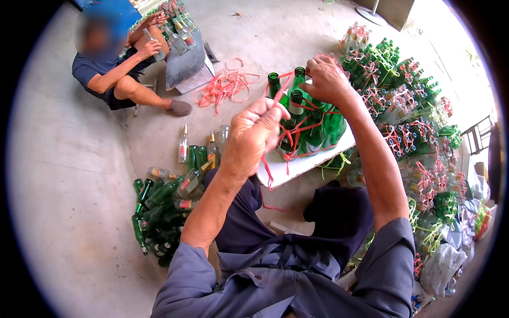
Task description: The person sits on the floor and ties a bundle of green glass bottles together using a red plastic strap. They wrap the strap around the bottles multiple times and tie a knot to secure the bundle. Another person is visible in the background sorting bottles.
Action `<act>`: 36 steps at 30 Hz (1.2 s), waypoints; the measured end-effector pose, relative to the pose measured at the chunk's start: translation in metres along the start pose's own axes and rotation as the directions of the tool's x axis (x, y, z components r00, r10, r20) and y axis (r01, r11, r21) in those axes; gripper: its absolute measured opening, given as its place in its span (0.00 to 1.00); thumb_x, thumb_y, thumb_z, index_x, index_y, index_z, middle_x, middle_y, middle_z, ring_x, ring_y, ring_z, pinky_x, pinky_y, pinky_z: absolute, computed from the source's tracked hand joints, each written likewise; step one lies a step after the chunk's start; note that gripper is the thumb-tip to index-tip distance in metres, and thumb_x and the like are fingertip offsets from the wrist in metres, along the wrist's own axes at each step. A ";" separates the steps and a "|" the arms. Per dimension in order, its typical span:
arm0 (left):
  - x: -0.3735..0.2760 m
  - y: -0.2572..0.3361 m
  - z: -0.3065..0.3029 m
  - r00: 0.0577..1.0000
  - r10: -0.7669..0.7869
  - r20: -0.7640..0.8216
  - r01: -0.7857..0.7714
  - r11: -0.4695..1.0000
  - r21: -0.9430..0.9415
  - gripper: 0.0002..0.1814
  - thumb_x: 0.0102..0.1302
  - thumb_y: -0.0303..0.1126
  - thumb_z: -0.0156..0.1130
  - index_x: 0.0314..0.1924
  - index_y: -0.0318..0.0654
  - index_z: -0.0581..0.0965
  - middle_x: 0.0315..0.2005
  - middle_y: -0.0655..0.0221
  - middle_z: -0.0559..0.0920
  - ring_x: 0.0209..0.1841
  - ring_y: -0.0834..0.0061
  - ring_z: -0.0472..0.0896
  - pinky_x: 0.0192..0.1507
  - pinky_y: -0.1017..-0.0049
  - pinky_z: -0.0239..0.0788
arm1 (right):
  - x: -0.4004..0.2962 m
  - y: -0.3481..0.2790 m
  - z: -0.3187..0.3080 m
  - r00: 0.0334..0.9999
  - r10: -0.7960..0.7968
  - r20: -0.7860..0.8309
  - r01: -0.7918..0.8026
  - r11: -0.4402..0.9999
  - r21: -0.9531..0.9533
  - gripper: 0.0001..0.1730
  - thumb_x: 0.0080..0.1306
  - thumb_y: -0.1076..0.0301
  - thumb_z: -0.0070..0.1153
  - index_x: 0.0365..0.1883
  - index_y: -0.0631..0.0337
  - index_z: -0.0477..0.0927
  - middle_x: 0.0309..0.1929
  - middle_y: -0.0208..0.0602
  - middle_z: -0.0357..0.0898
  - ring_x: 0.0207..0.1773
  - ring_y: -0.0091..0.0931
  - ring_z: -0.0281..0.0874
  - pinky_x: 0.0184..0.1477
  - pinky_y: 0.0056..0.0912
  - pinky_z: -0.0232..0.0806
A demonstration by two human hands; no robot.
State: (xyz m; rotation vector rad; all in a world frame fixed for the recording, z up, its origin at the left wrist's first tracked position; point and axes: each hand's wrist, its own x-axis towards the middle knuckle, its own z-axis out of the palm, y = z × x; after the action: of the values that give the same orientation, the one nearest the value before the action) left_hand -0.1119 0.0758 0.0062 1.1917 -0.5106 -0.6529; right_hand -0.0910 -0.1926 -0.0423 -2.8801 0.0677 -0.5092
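Several green glass bottles [314, 133] stand upright in a cluster on a white board [286, 171] before me. Red plastic twine [308, 128] runs around the cluster and between the bottle necks. My left hand [256, 133] is closed on a strand of this twine at the near left of the cluster, and a loose end hangs below it over the board's edge. At the far right of the cluster is my right hand [326, 79], fingers bent down by the bottle necks and the twine; its fingertips are partly hidden, so its grip does not show.
Loose bottles [159, 206] lie heaped on the floor at left. Tied bottle bundles [397, 107] crowd the right side. A tangle of red twine [228, 85] lies beyond the board. At upper left a seated person [115, 75] holds a clear bottle beside a low dark-topped table [183, 67].
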 end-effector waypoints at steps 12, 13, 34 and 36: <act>0.072 0.036 -0.013 0.975 0.205 0.091 -0.199 0.977 -0.072 0.17 0.77 0.37 0.60 0.27 0.38 0.75 0.34 0.58 0.85 0.37 0.69 0.84 0.42 0.74 0.75 | 0.001 0.003 0.002 0.999 -0.019 -0.048 0.020 1.000 0.017 0.21 0.55 0.62 0.66 0.43 0.68 0.81 0.46 0.49 0.84 0.60 0.48 0.76 0.64 0.46 0.71; 0.079 0.039 -0.018 0.985 0.146 0.092 -0.147 0.989 0.004 0.17 0.76 0.36 0.61 0.27 0.39 0.75 0.32 0.61 0.84 0.34 0.71 0.83 0.40 0.75 0.74 | 0.000 0.003 0.002 0.999 -0.015 -0.044 0.016 1.000 0.014 0.22 0.55 0.62 0.65 0.43 0.69 0.81 0.47 0.50 0.84 0.60 0.49 0.77 0.64 0.46 0.72; 0.162 0.021 -0.065 0.972 0.189 0.137 -0.152 0.065 0.986 0.15 0.63 0.44 0.64 0.35 0.39 0.87 0.27 0.56 0.86 0.33 0.60 0.87 0.41 0.62 0.76 | 0.001 0.006 0.005 0.999 0.013 -0.043 -0.012 1.000 0.017 0.21 0.55 0.64 0.63 0.44 0.67 0.83 0.50 0.47 0.85 0.61 0.47 0.77 0.64 0.46 0.72; 0.178 0.019 -0.065 0.949 0.260 0.178 -0.238 0.224 0.945 0.15 0.65 0.41 0.64 0.35 0.35 0.87 0.23 0.63 0.85 0.28 0.73 0.83 0.35 0.68 0.73 | 0.002 0.005 0.003 0.999 0.010 -0.031 -0.009 0.999 0.031 0.19 0.55 0.65 0.62 0.43 0.67 0.83 0.49 0.47 0.85 0.61 0.48 0.77 0.64 0.46 0.72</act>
State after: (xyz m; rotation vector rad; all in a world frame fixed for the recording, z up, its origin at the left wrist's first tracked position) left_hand 0.0627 -0.0006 0.0094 2.2286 -1.1708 0.0819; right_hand -0.0879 -0.1968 -0.0458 -2.8410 0.0785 -0.5490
